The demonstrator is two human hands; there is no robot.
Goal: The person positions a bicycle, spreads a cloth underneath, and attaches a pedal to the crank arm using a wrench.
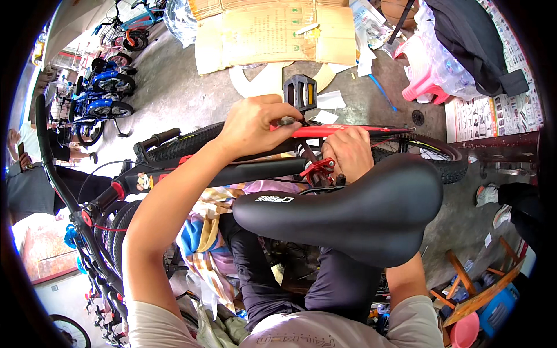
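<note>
A bicycle with a black and red frame (249, 171) lies across in front of me, its black saddle (360, 203) nearest my body. Beyond the frame, my left hand (249, 126) pinches a small dark piece at the left end of a long red bar (319, 131); its kind is unclear. My right hand (350, 152) is closed beside that bar, just past the saddle, its fingers curled next to the red seat clamp (318, 168). What lies under those fingers is hidden. A black pedal (300, 93) with a yellow reflector sticks up beyond my left hand.
The handlebar (53, 174) extends at left; the rear wheel (449, 162) is at right. Flattened cardboard (249, 37) lies ahead. Small blue bikes (110, 87) stand far left, a pink stool (420, 72) far right. A person (35, 180) is at left, another's shoes (489, 195) at right.
</note>
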